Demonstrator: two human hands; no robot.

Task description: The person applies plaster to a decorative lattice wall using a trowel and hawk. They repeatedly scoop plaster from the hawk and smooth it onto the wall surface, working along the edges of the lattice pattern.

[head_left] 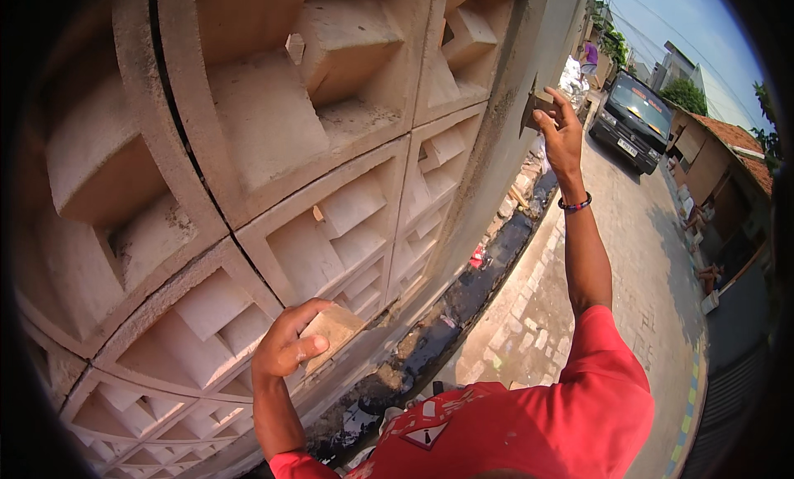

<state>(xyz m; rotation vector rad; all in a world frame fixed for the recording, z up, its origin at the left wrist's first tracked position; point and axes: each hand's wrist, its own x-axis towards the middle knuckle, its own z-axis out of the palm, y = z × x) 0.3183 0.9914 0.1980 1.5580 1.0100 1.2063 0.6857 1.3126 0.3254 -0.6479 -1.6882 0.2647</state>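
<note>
My left hand (pixel 290 343) grips a flat tan board (pixel 333 333), with the thumb on its face. The hand is low in front of a wall of pale breeze blocks (pixel 273 136) with square, stepped openings. My right arm is stretched up and forward, and a beaded bracelet circles the wrist. In my right hand (pixel 562 140) is a flat, thin-bladed trowel (pixel 529 113), pinched between thumb and fingers. Its blade lies at the plain grey plastered pillar (pixel 504 140) beyond the blocks; whether it touches cannot be made out. Part of the trowel is hidden by the fingers.
A gutter with dark water (pixel 463 301) runs along the wall's foot, rubble (pixel 521 181) beside it. To the right lies a paved lane (pixel 637 256) with a parked dark van (pixel 633 119). Farther off stands a person in purple (pixel 589 56); others sit by the houses.
</note>
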